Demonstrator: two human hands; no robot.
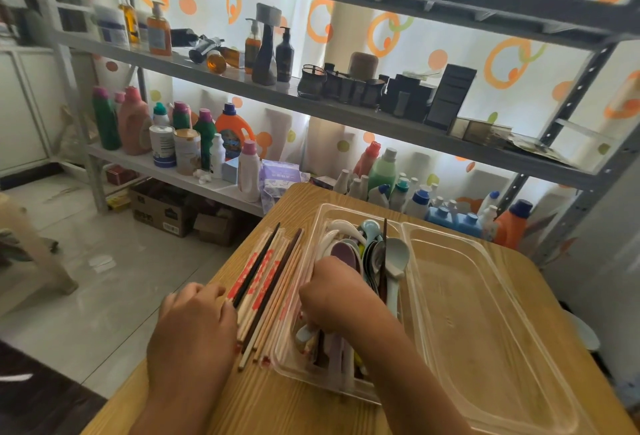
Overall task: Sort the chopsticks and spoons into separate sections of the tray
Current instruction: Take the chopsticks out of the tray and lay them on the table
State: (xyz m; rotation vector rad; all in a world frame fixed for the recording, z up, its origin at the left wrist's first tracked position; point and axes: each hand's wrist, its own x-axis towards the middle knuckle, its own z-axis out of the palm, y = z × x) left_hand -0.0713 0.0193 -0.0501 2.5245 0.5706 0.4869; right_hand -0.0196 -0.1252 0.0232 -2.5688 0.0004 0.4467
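Chopsticks (266, 282): a bundle of pale wooden sticks, some in red-printed paper sleeves, with two dark ones among them; lying side by side along the desk's (277, 407) left edge, just beside the tray's left wall, ends toward me.

Spoons (367, 254): white, pale blue, purple and dark soup spoons, heaped together; all in the tray's left section, with one dark chopstick (383, 261) standing among them.

Tray (485, 313): clear plastic, two long sections side by side, on the right half of the desk; right section holds nothing that I can make out.

My left hand (197, 317): fingers curled, knuckles up, resting against the near ends of the chopsticks; whether it grips any I cannot tell.

My right hand (332, 289): reaching into the left section, fingers bent down among the spoons; what they hold is hidden.
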